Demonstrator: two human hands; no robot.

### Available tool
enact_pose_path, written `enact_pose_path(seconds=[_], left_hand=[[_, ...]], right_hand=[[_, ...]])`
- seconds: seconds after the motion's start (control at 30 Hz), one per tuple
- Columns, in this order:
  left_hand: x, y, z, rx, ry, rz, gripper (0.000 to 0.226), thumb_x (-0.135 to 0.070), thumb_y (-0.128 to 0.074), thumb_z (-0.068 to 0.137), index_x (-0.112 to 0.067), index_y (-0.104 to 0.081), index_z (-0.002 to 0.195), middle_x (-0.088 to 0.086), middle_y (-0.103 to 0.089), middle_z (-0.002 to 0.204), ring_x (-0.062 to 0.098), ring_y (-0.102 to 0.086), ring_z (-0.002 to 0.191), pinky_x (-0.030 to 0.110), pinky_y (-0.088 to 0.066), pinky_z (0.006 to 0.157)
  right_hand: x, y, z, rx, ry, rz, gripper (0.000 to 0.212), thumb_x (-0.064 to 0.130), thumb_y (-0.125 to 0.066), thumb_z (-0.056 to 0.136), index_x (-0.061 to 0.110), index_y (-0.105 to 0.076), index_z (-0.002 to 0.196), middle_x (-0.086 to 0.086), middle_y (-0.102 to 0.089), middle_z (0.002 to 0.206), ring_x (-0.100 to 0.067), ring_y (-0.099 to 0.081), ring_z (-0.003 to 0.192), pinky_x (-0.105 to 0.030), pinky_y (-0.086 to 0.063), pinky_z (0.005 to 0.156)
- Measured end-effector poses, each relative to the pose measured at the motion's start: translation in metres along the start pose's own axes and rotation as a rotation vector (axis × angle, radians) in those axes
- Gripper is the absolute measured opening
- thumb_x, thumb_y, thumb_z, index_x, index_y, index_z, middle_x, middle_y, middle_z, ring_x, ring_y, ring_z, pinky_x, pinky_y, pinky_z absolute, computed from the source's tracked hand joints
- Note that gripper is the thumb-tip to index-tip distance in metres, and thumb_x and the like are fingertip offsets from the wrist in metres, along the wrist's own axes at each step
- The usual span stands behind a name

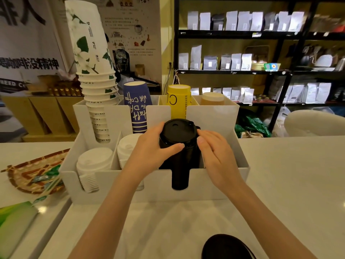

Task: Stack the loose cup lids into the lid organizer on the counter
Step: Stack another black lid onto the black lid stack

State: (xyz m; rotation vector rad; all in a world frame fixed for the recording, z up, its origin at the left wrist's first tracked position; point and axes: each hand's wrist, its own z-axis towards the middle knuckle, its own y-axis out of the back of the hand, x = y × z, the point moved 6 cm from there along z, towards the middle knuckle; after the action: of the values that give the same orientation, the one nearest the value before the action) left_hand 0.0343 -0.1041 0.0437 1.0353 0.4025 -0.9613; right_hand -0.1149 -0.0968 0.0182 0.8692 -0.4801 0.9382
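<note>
A white lid organizer (220, 186) stands on the counter in the middle of the view. In its third front slot rises a tall stack of black lids (178, 136). My left hand (149, 146) grips the left side of that stack near the top, thumb across its front. My right hand (214, 150) rests against the stack's right side, fingers bent. Two stacks of white lids (94, 161) fill the slots to the left. A loose black lid (226, 246) lies on the counter at the bottom edge.
Paper cup stacks stand in the organizer's back slots: white with green leaves (93, 75), blue (137, 107), yellow (179, 101). A woven tray (28, 172) with packets sits to the left. Black shelves with bags (252, 58) fill the background. White counter (291, 174) stretches to the right.
</note>
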Motion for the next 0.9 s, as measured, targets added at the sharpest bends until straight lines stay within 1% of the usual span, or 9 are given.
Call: enact_pose_path(seconds=[0.17,0.23,0.33,0.37,0.47,0.53,0.63,0.8,0.9], left_hand=[[-0.002,-0.002,-0.003,-0.109,-0.008,0.108,0.058,-0.037,-0.068,0.072,-0.023,-0.045,0.123,-0.007,-0.053,0.113,0.004,-0.039,0.099,0.017,-0.033,0.081],[-0.003,-0.002,-0.003,-0.121,-0.017,0.125,0.060,-0.037,-0.067,0.072,-0.022,-0.043,0.125,-0.009,-0.050,0.113,0.002,-0.037,0.099,0.014,-0.032,0.081],[-0.003,-0.004,-0.001,-0.049,-0.016,0.064,0.063,-0.031,-0.067,0.074,-0.021,-0.039,0.129,-0.014,-0.042,0.109,0.000,-0.034,0.101,-0.004,-0.030,0.070],[0.000,-0.004,0.000,-0.020,-0.002,0.027,0.066,-0.028,-0.068,0.074,-0.021,-0.036,0.132,-0.013,-0.044,0.114,0.000,-0.034,0.104,-0.003,-0.030,0.075],[0.007,-0.005,0.001,0.016,0.045,-0.041,0.076,-0.028,-0.069,0.072,-0.018,-0.029,0.136,-0.003,-0.045,0.133,0.004,-0.036,0.112,0.017,-0.032,0.090],[0.008,-0.007,0.001,0.016,0.056,-0.060,0.075,-0.030,-0.069,0.072,-0.018,-0.031,0.135,-0.006,-0.045,0.127,0.005,-0.037,0.112,0.017,-0.033,0.090],[0.009,-0.009,0.001,0.019,0.063,-0.090,0.067,-0.029,-0.069,0.072,-0.021,-0.037,0.130,-0.011,-0.044,0.115,0.005,-0.040,0.106,0.005,-0.033,0.076],[0.014,-0.012,0.002,0.028,0.073,-0.114,0.052,-0.033,-0.069,0.070,-0.026,-0.046,0.116,-0.002,-0.056,0.118,0.014,-0.051,0.108,0.022,-0.045,0.086],[0.013,-0.013,0.002,0.017,0.069,-0.108,0.049,-0.031,-0.068,0.072,-0.027,-0.045,0.115,-0.003,-0.055,0.116,0.014,-0.051,0.106,0.024,-0.046,0.085]], right_hand=[[-0.007,-0.004,0.004,0.063,-0.021,-0.003,0.052,0.040,-0.031,0.085,0.017,-0.048,0.128,0.000,-0.056,0.129,-0.010,-0.043,0.121,-0.032,-0.034,0.106],[-0.008,-0.003,0.004,0.053,-0.022,-0.020,0.052,0.041,-0.031,0.085,0.016,-0.050,0.127,-0.001,-0.058,0.126,-0.012,-0.045,0.119,-0.034,-0.036,0.104],[-0.003,0.003,0.002,-0.032,0.015,-0.076,0.055,0.047,-0.030,0.083,0.013,-0.059,0.116,-0.004,-0.065,0.115,-0.015,-0.050,0.111,-0.037,-0.041,0.098],[-0.001,0.003,0.000,-0.053,0.027,-0.094,0.057,0.048,-0.029,0.082,0.013,-0.061,0.113,-0.005,-0.067,0.111,-0.017,-0.052,0.109,-0.039,-0.042,0.096],[0.002,0.002,-0.003,-0.077,0.040,-0.134,0.053,0.044,-0.031,0.083,0.011,-0.063,0.110,-0.007,-0.068,0.108,-0.019,-0.054,0.106,-0.041,-0.044,0.094],[0.001,0.000,-0.003,-0.073,0.025,-0.142,0.047,0.039,-0.035,0.085,0.011,-0.062,0.112,-0.007,-0.067,0.111,-0.020,-0.054,0.108,-0.040,-0.043,0.096],[0.001,0.001,-0.004,-0.070,0.025,-0.161,0.043,0.033,-0.037,0.085,0.011,-0.061,0.114,-0.007,-0.066,0.113,-0.020,-0.053,0.110,-0.036,-0.040,0.095],[0.001,0.003,-0.001,-0.054,0.022,-0.163,0.043,0.033,-0.038,0.084,0.012,-0.061,0.114,-0.006,-0.066,0.113,-0.018,-0.052,0.109,-0.036,-0.040,0.095],[0.001,0.002,-0.002,-0.037,0.036,-0.197,0.044,0.033,-0.039,0.084,0.011,-0.059,0.116,-0.008,-0.065,0.117,-0.019,-0.052,0.112,-0.034,-0.039,0.096]])
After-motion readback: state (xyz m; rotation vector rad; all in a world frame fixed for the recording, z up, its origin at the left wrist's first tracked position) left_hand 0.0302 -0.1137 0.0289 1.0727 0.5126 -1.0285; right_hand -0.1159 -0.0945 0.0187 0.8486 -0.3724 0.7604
